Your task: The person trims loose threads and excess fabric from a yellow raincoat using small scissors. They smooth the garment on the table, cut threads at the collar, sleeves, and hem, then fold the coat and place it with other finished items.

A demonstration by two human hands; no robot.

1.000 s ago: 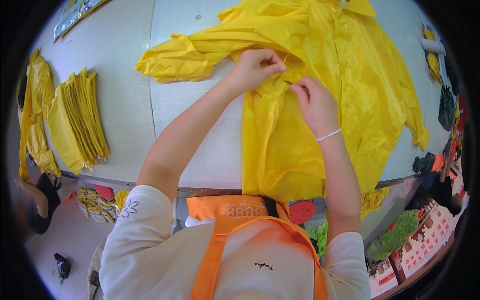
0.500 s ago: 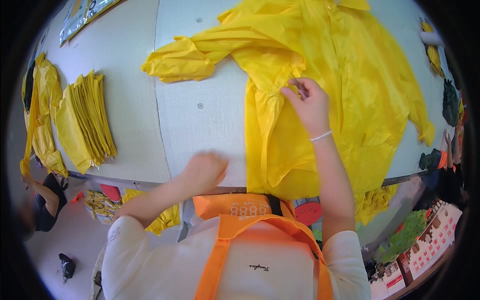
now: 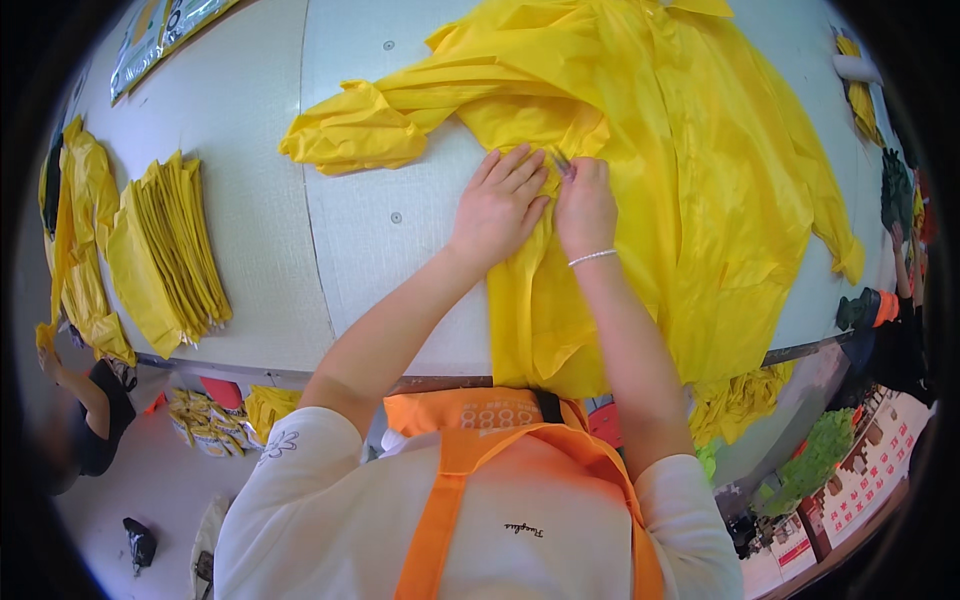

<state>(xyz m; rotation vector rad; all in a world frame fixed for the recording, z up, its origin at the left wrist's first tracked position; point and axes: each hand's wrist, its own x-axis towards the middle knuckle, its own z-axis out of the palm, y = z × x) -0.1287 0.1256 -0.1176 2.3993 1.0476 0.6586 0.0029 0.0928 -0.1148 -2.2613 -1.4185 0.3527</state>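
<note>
A yellow raincoat (image 3: 720,220) lies spread over the pale table, one sleeve (image 3: 360,130) stretched out to the left. My left hand (image 3: 500,200) rests flat with fingers extended on the coat's left edge, below that sleeve. Just right of it, my right hand (image 3: 588,205) is closed around what look like small thread snips (image 3: 562,163). Their metal tips point up and left over gathered yellow fabric. My fingers hide most of the snips, and I cannot see whether the tips touch the fabric.
A stack of folded yellow garments (image 3: 170,250) stands at the left, beside another yellow garment (image 3: 88,200). A printed package (image 3: 165,40) lies at the far left. Another person's arm (image 3: 85,395) shows at the left edge. Yellow fabric (image 3: 740,400) sits below the table's right front edge.
My left hand has moved up and right from the table's front edge onto the coat. My right hand has shifted slightly left and turned, still holding the snips.
</note>
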